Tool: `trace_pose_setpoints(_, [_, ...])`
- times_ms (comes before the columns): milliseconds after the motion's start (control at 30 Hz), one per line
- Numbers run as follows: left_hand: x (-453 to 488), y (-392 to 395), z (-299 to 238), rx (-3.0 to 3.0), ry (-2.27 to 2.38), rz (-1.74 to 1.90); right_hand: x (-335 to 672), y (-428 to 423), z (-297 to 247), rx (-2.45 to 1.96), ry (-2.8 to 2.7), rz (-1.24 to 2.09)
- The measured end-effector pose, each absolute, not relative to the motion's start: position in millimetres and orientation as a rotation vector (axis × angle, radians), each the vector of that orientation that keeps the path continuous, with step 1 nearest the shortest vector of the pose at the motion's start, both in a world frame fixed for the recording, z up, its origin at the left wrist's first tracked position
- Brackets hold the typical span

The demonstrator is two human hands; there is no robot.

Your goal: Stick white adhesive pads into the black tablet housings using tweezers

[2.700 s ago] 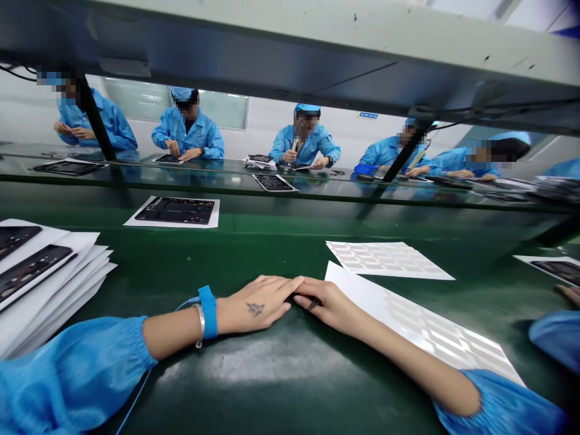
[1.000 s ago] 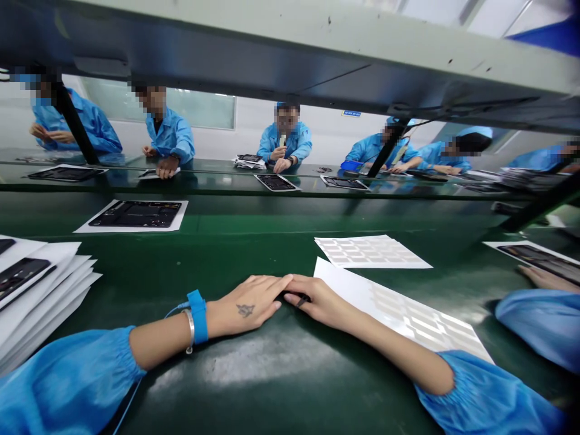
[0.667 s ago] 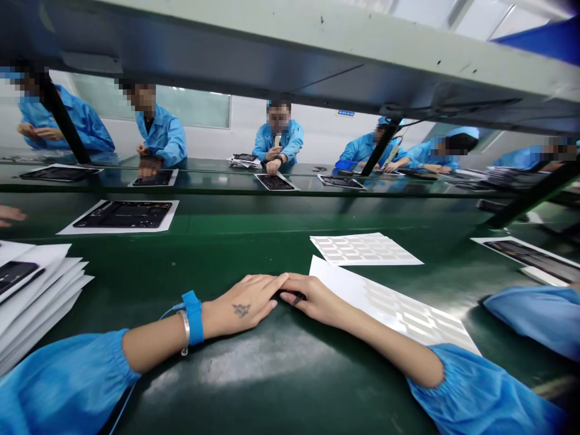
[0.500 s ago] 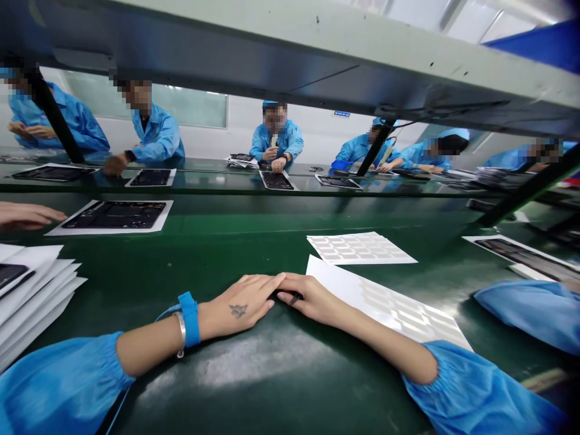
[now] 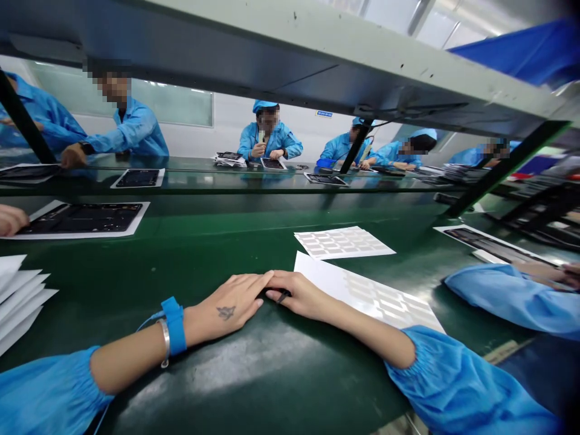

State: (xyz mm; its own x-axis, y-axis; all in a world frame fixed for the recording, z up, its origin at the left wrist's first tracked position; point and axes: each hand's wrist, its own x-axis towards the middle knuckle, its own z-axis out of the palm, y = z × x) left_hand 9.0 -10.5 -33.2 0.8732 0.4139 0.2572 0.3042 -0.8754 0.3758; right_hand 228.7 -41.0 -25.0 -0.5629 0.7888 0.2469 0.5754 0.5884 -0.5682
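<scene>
My left hand (image 5: 226,305) lies flat on the green bench (image 5: 181,266), fingers stretched out, a blue wrist strap (image 5: 174,317) on the wrist. Its fingertips touch my right hand (image 5: 299,296), which rests beside it with fingers curled around a thin dark tool (image 5: 281,296). My right forearm lies across a white sticker sheet (image 5: 376,296). A second white sticker sheet (image 5: 342,241) sits just beyond it.
A stack of white sheets (image 5: 20,296) lies at the left edge. A black panel on white paper (image 5: 81,219) rides the belt at left, a co-worker's hand (image 5: 11,220) on it. Another person's blue sleeve (image 5: 502,296) is at right. A metal shelf (image 5: 317,54) hangs overhead.
The view has swung to the right, so everything has shifted left in the picture. My hands have stayed together on the bench. A co-worker's hand has reached the black panel at left.
</scene>
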Motion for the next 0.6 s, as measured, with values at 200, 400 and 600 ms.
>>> trace_pose_setpoints(200, [9.5,-11.6,-31.9,2.753,0.526,0.487,228.7,-41.7,-24.8,-1.099,-2.341,0.594])
trace_pose_setpoints(400, [9.4,-11.8,-32.7,2.792,0.512,0.512,229.3,-42.4,-22.9,-1.116,-2.346,0.599])
trace_pose_setpoints(600, [9.4,-12.8,-32.1,2.789,0.515,0.490,228.8,-42.4,-23.4,-1.133,-2.347,0.613])
